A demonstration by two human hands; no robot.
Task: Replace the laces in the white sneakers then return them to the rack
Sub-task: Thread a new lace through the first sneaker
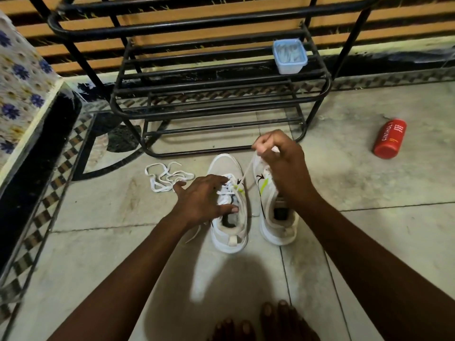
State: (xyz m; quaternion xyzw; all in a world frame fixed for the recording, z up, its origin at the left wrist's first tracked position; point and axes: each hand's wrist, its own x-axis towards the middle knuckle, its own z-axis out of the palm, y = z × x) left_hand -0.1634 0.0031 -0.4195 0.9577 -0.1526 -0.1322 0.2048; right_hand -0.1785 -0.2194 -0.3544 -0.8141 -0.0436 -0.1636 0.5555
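Sneaker (230, 233) under splayed left hand (204, 198); right hand (280, 161) pinches lace (247, 171), raised.

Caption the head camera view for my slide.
Relacing: right hand holds a lace taut above one white sneaker, left hand pressing it, shoe rack behind.

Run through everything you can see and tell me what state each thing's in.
Left sneaker: partly laced.
Right sneaker: upright on floor.
Lace: pulled taut by right hand.
Left hand: spread on left sneaker.
Loose lace: tangled on floor.
Container: upright on rack.
Red bottle: lying on side.
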